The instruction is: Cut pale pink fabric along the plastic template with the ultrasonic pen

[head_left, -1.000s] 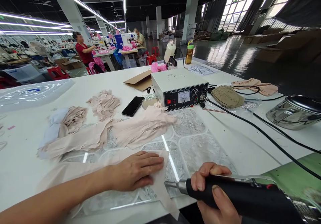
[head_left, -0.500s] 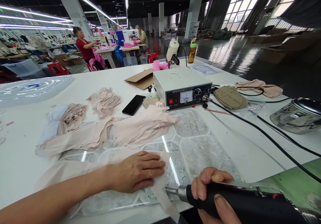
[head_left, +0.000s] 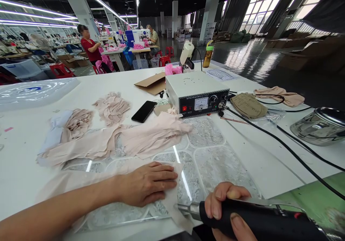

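My left hand (head_left: pixel 151 184) lies flat, fingers stretched out, on a thin, pale pink piece of fabric (head_left: pixel 172 210) spread over a patterned glass board (head_left: pixel 221 165). My right hand (head_left: pixel 226 205) is wrapped round a black handheld ultrasonic cutter (head_left: pixel 258 217) with a metal nose. Its tip touches or nearly touches the fabric's right edge, just below my left fingertips; exact contact is too small to tell. A narrow end of the fabric hangs toward the table's front edge. Beyond my left hand, more pink fabric pieces (head_left: pixel 153 135) lie in layers on the board.
A control box (head_left: pixel 199 86) with a dial stands behind the board; its black cable (head_left: pixel 269 136) runs right. Around it are a phone (head_left: pixel 143 111), cardboard (head_left: pixel 151 83), brown pattern pieces (head_left: pixel 249 105), a steel container (head_left: pixel 320 126) and a bottle (head_left: pixel 207 56). Two people sit farther back.
The cutter's tip has shifted very slightly left and down along the fabric's edge. My left hand stays pressed in the same spot. The view has moved a little.
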Available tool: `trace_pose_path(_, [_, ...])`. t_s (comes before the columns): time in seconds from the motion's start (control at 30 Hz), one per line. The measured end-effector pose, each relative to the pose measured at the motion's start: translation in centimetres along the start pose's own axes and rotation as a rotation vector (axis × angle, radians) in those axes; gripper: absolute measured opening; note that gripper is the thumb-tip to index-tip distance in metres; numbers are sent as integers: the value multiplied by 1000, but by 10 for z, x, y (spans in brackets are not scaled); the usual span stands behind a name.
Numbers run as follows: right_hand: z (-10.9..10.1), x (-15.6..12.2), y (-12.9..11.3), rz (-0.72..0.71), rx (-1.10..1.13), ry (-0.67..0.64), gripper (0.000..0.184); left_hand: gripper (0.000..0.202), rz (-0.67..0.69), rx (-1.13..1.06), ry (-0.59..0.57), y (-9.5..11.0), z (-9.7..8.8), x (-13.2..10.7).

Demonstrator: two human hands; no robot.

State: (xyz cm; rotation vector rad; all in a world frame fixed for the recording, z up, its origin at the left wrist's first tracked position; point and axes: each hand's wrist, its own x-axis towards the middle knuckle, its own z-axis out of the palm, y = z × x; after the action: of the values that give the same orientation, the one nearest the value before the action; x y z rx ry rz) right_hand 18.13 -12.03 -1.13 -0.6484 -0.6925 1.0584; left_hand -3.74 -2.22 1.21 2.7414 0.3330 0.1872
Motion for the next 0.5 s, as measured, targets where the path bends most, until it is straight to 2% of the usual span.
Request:
trace_pose_path(0.33, [-1, -3, -2, -4, -5, -12, 8, 35, 5, 2, -26, -2, 2, -1])
trace_pose_path(0.5, [2, 4, -1, -64, -22, 105, 9, 32, 12, -5, -12, -2, 3, -2])
